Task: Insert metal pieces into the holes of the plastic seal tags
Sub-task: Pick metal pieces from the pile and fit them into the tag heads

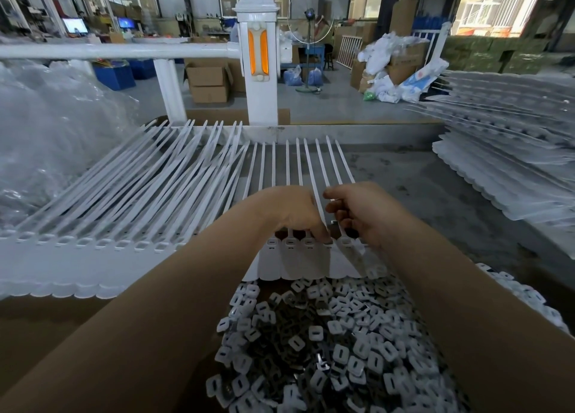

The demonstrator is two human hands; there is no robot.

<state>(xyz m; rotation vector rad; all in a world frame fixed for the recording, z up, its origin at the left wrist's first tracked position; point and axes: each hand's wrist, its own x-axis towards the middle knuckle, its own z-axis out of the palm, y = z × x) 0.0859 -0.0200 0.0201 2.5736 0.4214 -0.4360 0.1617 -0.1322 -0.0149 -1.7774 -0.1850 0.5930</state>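
Seal tags (298, 257) lie in a joined row on the desk (420, 188), holes facing up for easy filling, left hand (292, 210) pressing fingertips onto one hole, right hand (361, 210) curled beside it, grip hidden, metal pieces (326, 344) heaped just below.

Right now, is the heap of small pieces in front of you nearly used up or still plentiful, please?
Plentiful. The heap of pieces spreads thickly between both forearms, from the strip of seal tags down to the picture's bottom edge.
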